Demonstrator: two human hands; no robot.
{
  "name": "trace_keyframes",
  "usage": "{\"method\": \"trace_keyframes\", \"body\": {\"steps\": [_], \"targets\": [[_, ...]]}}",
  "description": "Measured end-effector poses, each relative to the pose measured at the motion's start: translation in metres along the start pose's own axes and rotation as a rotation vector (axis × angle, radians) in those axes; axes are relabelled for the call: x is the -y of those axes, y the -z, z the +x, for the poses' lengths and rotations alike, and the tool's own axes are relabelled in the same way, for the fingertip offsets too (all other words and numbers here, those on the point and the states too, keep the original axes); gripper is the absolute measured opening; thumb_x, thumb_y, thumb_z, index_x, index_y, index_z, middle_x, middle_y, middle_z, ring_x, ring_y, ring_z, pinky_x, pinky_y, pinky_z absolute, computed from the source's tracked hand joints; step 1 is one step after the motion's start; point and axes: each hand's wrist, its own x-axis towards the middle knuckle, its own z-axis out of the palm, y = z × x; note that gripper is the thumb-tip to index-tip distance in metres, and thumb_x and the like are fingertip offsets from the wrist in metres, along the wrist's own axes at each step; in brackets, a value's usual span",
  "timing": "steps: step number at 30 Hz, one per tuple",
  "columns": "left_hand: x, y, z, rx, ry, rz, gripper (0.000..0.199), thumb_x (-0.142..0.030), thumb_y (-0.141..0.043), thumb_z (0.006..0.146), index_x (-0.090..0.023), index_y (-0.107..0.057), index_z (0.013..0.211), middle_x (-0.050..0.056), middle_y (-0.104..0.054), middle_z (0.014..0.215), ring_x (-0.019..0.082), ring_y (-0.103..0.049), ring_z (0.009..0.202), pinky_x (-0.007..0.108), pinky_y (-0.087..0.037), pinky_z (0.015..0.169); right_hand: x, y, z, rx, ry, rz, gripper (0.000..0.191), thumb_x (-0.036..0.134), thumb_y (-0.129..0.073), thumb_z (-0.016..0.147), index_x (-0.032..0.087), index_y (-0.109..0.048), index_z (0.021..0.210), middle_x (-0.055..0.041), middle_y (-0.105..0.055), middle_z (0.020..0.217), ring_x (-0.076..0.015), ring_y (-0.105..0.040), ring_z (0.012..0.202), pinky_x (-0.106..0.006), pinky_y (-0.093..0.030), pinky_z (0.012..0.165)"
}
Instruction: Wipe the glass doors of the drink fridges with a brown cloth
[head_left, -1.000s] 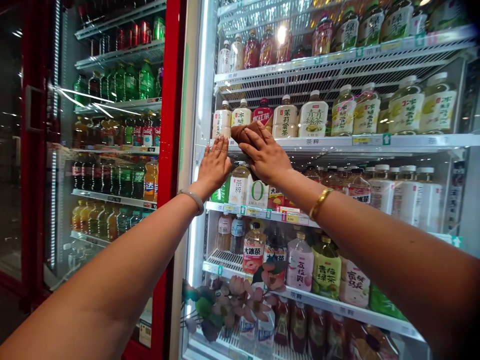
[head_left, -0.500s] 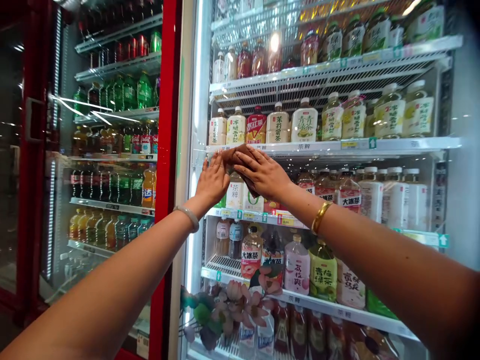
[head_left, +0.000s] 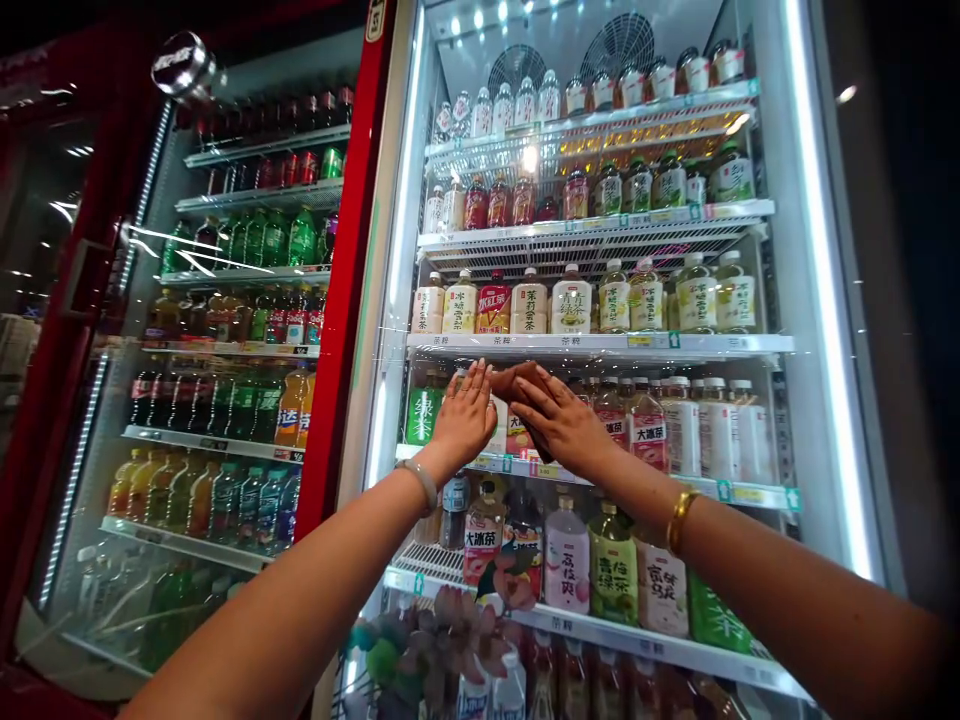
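Note:
My two hands are raised to the glass door (head_left: 750, 150) of a lit drinks fridge, side by side in the middle of the view. Between them is a brown cloth (head_left: 516, 381), folded or bunched, with part of it hanging below my right fingers. My left hand (head_left: 469, 415), with a pale bangle at the wrist, has its fingers close together and pointing up at the cloth's left end. The fingers of my right hand (head_left: 562, 420) lie slanting over the cloth's right side. A gold bangle (head_left: 681, 520) circles that wrist. My palms are hidden.
Shelves of bottled drinks (head_left: 572, 300) stand behind the glass. A red door frame (head_left: 341, 300) separates this fridge from another stocked fridge (head_left: 225, 340) at left. Artificial-looking pink flowers and leaves (head_left: 450, 640) stick up low in front of the door.
My view has tilted up, showing the fridge's top shelf and fans. Both hands and the cloth have slid a little down and right against the shelves behind, keeping much the same pose.

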Motion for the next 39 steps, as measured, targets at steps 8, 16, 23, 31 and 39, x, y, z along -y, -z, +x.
{"method": "trace_keyframes", "body": {"steps": [8,16,23,31,39], "targets": [[-0.045,0.007,-0.019,0.107,0.044,0.002,0.077,-0.029,-0.041,0.096,-0.01,-0.016,0.167,0.014,-0.015,0.173,0.025,-0.008,0.163,0.05,-0.015,0.133,0.024,0.012,-0.034,0.139,-0.07,0.028,0.055,0.016,-0.058,0.094,0.03,-0.058,0.147,-0.0026,-0.034,0.166,-0.0323,-0.026,0.158,-0.057,-0.04,0.125],[-0.076,0.008,-0.048,0.241,0.126,0.018,0.07,-0.034,-0.037,0.101,-0.005,-0.027,0.163,0.017,-0.017,0.172,0.026,-0.014,0.163,0.047,-0.02,0.133,0.045,0.002,-0.055,0.091,-0.162,0.096,0.056,0.007,-0.053,0.092,0.029,-0.062,0.143,-0.003,-0.037,0.165,-0.0321,-0.027,0.157,-0.057,-0.042,0.123],[-0.067,0.01,-0.053,0.226,0.094,0.043,0.062,-0.031,-0.034,0.102,-0.01,-0.038,0.16,0.011,-0.018,0.173,0.022,-0.007,0.164,0.048,-0.006,0.135,0.048,-0.018,-0.05,0.015,-0.095,0.162,0.052,0.013,-0.053,0.094,0.026,-0.062,0.144,-0.0036,-0.035,0.166,-0.0322,-0.024,0.159,-0.058,-0.038,0.126],[0.012,0.017,0.011,0.046,0.089,0.075,0.067,-0.031,-0.025,0.104,-0.007,-0.014,0.166,0.009,-0.007,0.175,0.02,-0.003,0.164,0.045,0.001,0.135,-0.002,-0.02,0.049,-0.2,-0.158,0.102,0.045,0.024,-0.052,0.099,0.027,-0.062,0.143,-0.0043,-0.04,0.166,-0.0347,-0.023,0.16,-0.066,-0.031,0.127],[0.03,-0.023,0.004,-0.193,-0.031,0.02,0.067,-0.037,-0.028,0.104,-0.013,-0.019,0.166,0.005,-0.01,0.176,0.019,0.0,0.163,0.043,-0.001,0.135,0.031,-0.077,0.004,-0.22,-0.103,0.221,0.052,0.039,-0.048,0.101,0.025,-0.052,0.151,-0.0077,-0.034,0.168,-0.0331,-0.019,0.161,-0.066,-0.023,0.129]]}}
